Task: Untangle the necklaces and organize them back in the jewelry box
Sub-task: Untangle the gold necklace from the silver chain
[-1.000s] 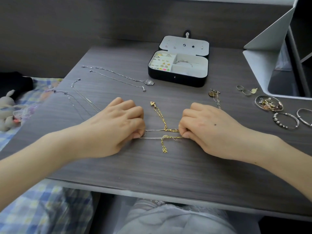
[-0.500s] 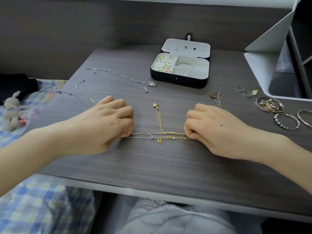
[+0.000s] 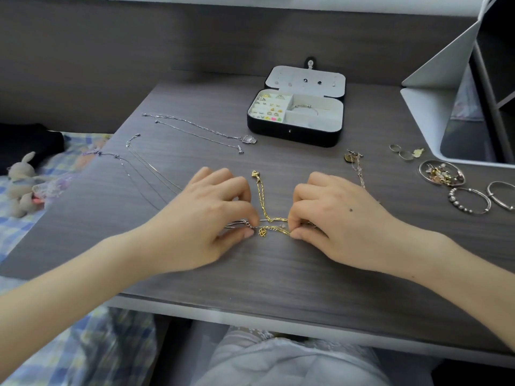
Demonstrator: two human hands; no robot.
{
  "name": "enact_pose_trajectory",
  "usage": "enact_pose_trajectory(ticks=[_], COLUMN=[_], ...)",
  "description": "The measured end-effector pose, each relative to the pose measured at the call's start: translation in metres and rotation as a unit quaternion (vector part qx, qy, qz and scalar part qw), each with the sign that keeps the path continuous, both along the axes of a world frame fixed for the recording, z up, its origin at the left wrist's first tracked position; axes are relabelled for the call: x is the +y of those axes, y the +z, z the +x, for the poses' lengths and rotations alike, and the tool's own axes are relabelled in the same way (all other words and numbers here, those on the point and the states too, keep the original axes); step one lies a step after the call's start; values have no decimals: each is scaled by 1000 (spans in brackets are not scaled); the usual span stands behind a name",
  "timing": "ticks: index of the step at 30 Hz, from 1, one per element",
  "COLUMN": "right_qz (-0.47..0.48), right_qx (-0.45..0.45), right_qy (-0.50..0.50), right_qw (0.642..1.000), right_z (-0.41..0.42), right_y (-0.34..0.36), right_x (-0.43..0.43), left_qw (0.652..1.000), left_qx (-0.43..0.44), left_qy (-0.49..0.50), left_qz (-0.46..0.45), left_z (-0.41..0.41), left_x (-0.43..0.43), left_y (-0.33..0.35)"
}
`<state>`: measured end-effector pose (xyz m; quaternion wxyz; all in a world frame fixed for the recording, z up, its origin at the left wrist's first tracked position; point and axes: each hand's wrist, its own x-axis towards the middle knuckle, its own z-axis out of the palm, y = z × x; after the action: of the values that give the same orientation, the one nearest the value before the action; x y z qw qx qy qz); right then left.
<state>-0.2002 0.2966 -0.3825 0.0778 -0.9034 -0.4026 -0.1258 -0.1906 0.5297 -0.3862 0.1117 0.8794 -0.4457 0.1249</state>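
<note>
Bangles (image 3: 459, 206) right, loose necklaces (image 3: 195, 126) left, jewelry box (image 3: 292, 132) beyond tangled chains (image 3: 274, 219)

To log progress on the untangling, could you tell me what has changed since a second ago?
The left hand and right hand moved inward and now pinch the silver chain and gold chain much closer together. The box and other necklaces stayed put.

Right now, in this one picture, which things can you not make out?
Head view:
1. Where the gold chain and the silver chain cross: the links are too small, and the left hand and right hand, which pinch them, cover the ends.
2. Thin necklaces: near ends hidden under the left hand.
3. Silver bangle: cut off by the right edge.
4. Studs in the jewelry box lid: too small to tell shapes.
</note>
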Motion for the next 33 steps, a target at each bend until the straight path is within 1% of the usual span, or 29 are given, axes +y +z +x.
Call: enact_pose_trajectory(ticks=[4,8,14,18,20,24,26,28,30,33], right_qz=[-6,-25,-48,-56,-32,34,28,-1,-21,-13], right_qx=[65,114,158,188,192,157,138,131,150,180], right_qy=[24,24,21,19,5,-44,-61,-82,-93,-95], right_qw=[998,993,986,980,981,986,988,988,984,979], right_z=[-5,-7,-11,-8,-5,2,4,4,3,1], right_y=[3,8,19,28,31,27,24,22,21,19], right_x=[-11,-24,-34,-42,-44,-39,-37,-39,-43,-46], left_qw=[999,997,992,994,996,998,998,998,998,998], left_qx=[42,75,123,104,78,51,44,35,23,22], left_qy=[-9,-27,-32,-9,13,37,35,44,51,51], left_qz=[-18,-10,-18,-21,-30,-16,6,27,36,38], left_z=[-4,-8,-8,-2,2,15,21,28,35,44], left_x=[4,10,21,21,17,1,-8,-14,-17,-17], left_y=[-6,-2,8,15,18,15,10,5,3,1])
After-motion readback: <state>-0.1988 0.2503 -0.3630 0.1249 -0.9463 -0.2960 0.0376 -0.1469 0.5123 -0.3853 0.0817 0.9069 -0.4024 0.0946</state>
